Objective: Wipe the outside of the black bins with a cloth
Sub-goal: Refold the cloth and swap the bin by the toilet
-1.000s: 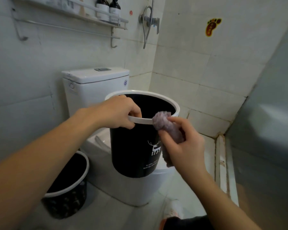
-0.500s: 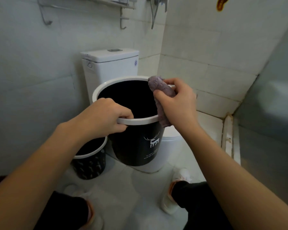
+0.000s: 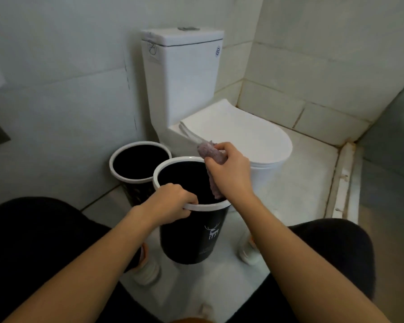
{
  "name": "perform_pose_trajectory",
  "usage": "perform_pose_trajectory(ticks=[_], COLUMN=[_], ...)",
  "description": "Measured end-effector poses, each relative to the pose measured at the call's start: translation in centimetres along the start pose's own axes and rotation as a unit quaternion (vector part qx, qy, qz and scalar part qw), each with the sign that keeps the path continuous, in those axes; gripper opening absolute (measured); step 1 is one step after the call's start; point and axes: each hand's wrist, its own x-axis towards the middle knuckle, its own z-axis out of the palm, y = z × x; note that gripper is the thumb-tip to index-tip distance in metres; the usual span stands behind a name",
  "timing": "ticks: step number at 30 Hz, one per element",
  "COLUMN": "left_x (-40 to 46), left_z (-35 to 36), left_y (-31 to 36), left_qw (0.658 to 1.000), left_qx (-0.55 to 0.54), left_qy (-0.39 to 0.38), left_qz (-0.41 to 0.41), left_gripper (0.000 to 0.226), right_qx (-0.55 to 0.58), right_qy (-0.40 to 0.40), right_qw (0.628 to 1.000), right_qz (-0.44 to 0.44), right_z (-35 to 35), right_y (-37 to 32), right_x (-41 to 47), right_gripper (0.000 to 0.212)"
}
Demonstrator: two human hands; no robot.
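I am holding the bin (image 3: 194, 238) between my knees, above the floor (image 3: 289, 194). My left hand (image 3: 170, 203) is grasping its white near rim, fingers curled inside. My right hand (image 3: 229, 173) is clutching the cloth (image 3: 210, 152) at the far right rim, its tail hanging inside. The second bin (image 3: 139, 160) is standing just behind-left, beside the toilet (image 3: 231, 131).

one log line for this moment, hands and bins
left hand: grips deer bin rim | right hand: holds cloth at rim | second bin: on floor
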Motion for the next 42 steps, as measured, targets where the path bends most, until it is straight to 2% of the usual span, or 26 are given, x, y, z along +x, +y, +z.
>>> perform_pose_trajectory(ticks=[9,15,22,27,34,39,42], left_x=[1.0,2.3,3.7,3.8,4.5,6.0,7.8], left_z=[9.0,12.9,14.6,15.6,15.1,12.1,8.1], left_y=[-0.7,-0.7,-1.6,-2.3,-2.4,-3.3,-4.4], left_qw=[0.995,0.991,0.987,0.977,0.960,0.964,0.965], left_qx=[0.028,0.055,-0.067,-0.123,-0.175,-0.188,-0.204], left_qy=[-0.088,-0.100,-0.114,-0.137,-0.169,-0.143,-0.105], left_qz=[-0.038,-0.064,-0.089,-0.110,-0.137,-0.125,-0.126], left_gripper=[0.019,0.020,0.018,0.029,0.030,0.063,0.072], right_qx=[0.000,0.009,0.015,0.010,0.007,-0.001,0.004], right_qy=[-0.016,-0.020,-0.016,-0.015,-0.019,-0.014,-0.006], right_qw=[0.997,0.993,0.991,0.989,0.989,0.990,0.993], right_qz=[0.079,0.119,0.133,0.146,0.148,0.139,0.122], right_z=[4.5,5.5,6.1,6.3,6.6,5.9,4.9], right_y=[5.3,8.0,9.3,10.2,10.6,9.9,8.8], right_x=[-1.9,-2.1,-1.1,-0.5,-0.4,0.3,1.5], right_gripper=[0.022,0.021,0.020,0.020,0.021,0.021,0.021])
